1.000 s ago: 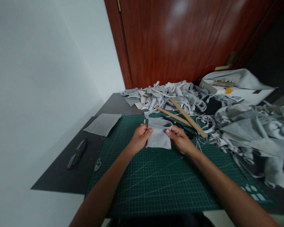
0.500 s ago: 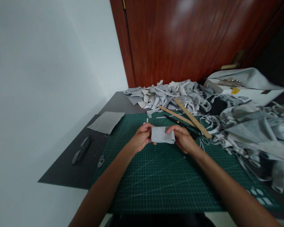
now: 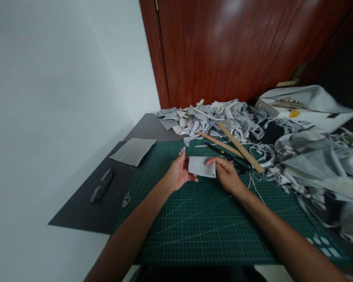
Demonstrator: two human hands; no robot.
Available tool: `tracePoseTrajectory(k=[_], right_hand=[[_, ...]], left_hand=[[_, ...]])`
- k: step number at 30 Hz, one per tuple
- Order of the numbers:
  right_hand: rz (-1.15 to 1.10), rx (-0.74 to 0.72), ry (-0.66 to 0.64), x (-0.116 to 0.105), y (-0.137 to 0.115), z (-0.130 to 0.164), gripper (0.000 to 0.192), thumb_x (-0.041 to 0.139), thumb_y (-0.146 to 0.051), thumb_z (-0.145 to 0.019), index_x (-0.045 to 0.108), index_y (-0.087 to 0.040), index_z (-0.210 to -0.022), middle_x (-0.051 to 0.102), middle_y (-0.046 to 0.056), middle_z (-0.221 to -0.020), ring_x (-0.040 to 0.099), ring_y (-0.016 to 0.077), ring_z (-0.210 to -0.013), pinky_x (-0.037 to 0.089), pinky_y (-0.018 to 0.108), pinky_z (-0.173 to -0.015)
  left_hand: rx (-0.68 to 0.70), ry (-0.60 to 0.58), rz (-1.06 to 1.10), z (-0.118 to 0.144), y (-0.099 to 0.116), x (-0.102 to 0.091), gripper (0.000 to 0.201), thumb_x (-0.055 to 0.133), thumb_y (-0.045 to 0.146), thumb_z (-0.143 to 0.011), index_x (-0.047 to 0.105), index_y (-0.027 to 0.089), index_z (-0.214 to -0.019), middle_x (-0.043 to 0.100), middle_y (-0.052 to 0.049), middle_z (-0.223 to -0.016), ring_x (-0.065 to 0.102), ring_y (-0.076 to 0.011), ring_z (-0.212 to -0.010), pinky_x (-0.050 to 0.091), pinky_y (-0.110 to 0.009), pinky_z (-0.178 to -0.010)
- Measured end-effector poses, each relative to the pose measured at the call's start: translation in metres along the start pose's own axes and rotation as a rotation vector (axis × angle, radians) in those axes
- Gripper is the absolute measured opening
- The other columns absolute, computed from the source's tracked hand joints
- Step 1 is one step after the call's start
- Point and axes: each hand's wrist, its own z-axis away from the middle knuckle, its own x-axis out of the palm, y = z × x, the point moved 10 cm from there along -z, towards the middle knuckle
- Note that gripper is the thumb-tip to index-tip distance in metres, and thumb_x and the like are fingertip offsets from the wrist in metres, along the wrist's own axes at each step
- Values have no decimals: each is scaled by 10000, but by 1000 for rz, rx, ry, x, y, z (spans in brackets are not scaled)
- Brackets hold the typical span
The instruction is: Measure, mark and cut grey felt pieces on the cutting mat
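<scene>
The folded piece (image 3: 200, 167) looks matt, felt-like cloth, and the door (image 3: 232, 51) at one o'clock glossy, smooth wood.

Scraps (image 3: 202, 119) are heaped along the table's (image 3: 76, 213) far edge, a box (image 3: 314, 118) is set toward its far right corner, glasses (image 3: 106, 175) are laid near the left edge, scissors (image 3: 228, 156) are seen beside rulers (image 3: 241, 147).

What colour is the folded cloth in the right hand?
The folded cloth is light grey; head view shows it best.

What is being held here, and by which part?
A folded grey cloth, held at its right side by the right grip. The left grip is open at the cloth's left edge; contact is unclear.
</scene>
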Motion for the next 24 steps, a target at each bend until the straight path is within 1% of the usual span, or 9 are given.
tracePoseTrajectory(k=[4, 8, 11, 14, 16, 18, 20, 22, 24], right_hand=[[86, -49, 31, 1, -6, 3, 240, 520, -252, -908, 755, -248, -858, 616, -20, -635, 507, 155, -515, 396, 267, -503], [96, -33, 8, 2, -7, 3, 254, 509, -237, -922, 760, -257, -887, 649, -16, -655, 573, 174, -559, 454, 287, -550], [59, -23, -82, 6, -14, 4, 200, 575, -276, -928, 773, -259, -949, 738, 15, -832, 678, 214, -760, 532, 333, -711], [3, -23, -198, 15, -23, 7, 157, 700, -341, -904, 762, -260, -1023, 755, 40, -1083, 694, 255, -1035, 535, 379, -923], [-41, -21, -155, 14, -26, 7, 279, 786, -378, -863, 722, -270, -1113, 720, 52, -1237, 666, 268, -1162, 515, 397, -1009], [-94, 22, -72, 12, -20, 7, 466, 841, -401, -822, 654, -288, -1234, 711, 62, -1261, 684, 264, -1127, 548, 397, -955], [-133, 90, -64, 17, -10, 8, 506, 847, -437, -815, 633, -276, -1245, 747, 55, -1104, 715, 245, -939, 581, 367, -795], [-147, 130, -86, 23, -3, 8, 399, 828, -487, -826, 673, -241, -1100, 747, 33, -906, 695, 224, -778, 566, 337, -680], [-162, 139, -42, 21, -2, 7, 369, 823, -525, -822, 678, -225, -980, 741, 28, -830, 680, 217, -726, 561, 331, -653]], left_hand=[[54, 13, -236, 3, -2, 4, 636, 828, 720, -747, 648, 157, -981, 600, 13, -664, 555, -118, -501, 541, -257, -433], [143, 88, -329, 5, 1, -2, 604, 874, 641, -725, 614, 182, -1019, 524, 74, -620, 444, -70, -450, 380, -181, -377], [254, 141, -380, 4, 17, -9, 572, 865, 625, -731, 590, 192, -986, 529, 85, -646, 403, -51, -430, 309, -183, -374], [436, 153, -566, 7, 41, -8, 485, 836, 590, -757, 621, 174, -883, 545, 67, -633, 433, -62, -462, 319, -201, -427], [537, 120, -679, 11, 50, 0, 410, 833, 526, -762, 650, 162, -807, 588, 39, -671, 503, -83, -558, 376, -207, -511], [568, 94, -747, 14, 50, 7, 349, 837, 471, -757, 683, 160, -790, 627, 23, -708, 546, -103, -630, 409, -213, -569], [555, 104, -747, 16, 46, 9, 332, 848, 460, -751, 705, 166, -811, 633, 26, -693, 552, -109, -618, 411, -214, -558], [531, 110, -658, 17, 41, 9, 375, 868, 496, -737, 706, 169, -822, 622, 32, -659, 543, -104, -560, 411, -213, -516], [512, 76, -526, 17, 38, 12, 446, 882, 558, -720, 705, 166, -839, 624, 32, -641, 537, -101, -507, 429, -220, -482]])
